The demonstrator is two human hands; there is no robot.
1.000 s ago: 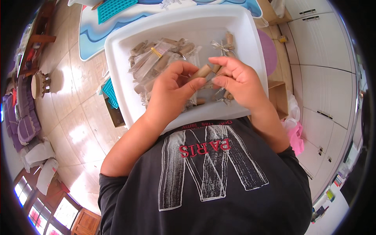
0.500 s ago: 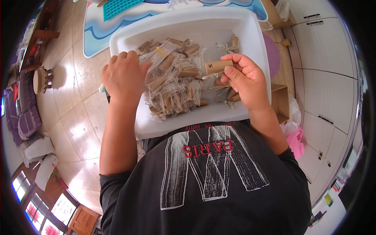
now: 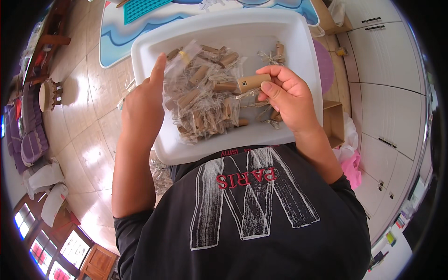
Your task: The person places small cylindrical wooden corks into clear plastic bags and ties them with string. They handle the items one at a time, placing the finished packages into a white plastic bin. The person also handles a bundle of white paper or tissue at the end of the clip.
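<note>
My right hand (image 3: 291, 95) pinches a tan cardboard-coloured cylinder (image 3: 252, 84) with a small dark square mark on its side, between thumb and fingers. Thin pale string hangs under the cylinder. Over the left rim of a white plastic tub (image 3: 238, 25) is my left hand (image 3: 144, 100), back of the hand up, index finger stretched forward. A clear plastic bag (image 3: 179, 70) with a yellow spot shows against its inner side; the fingertips' grip is partly hidden. Below the bag lies a heap of similar cylinders in clear bags (image 3: 200, 121).
Loose cylinders with string (image 3: 278, 53) lie in the tub's right side. Beyond the tub stands a blue-and-white table (image 3: 186, 25) bearing a teal grid mat (image 3: 144, 9). A cardboard box (image 3: 333, 123) and white cabinets (image 3: 387, 70) are at right; a small stool (image 3: 49, 95) is at left.
My left hand has shifted left and turned, its index finger now straight; the clear bag has moved left as well. My right hand has brought the cylinder slightly left and down, tilting it.
</note>
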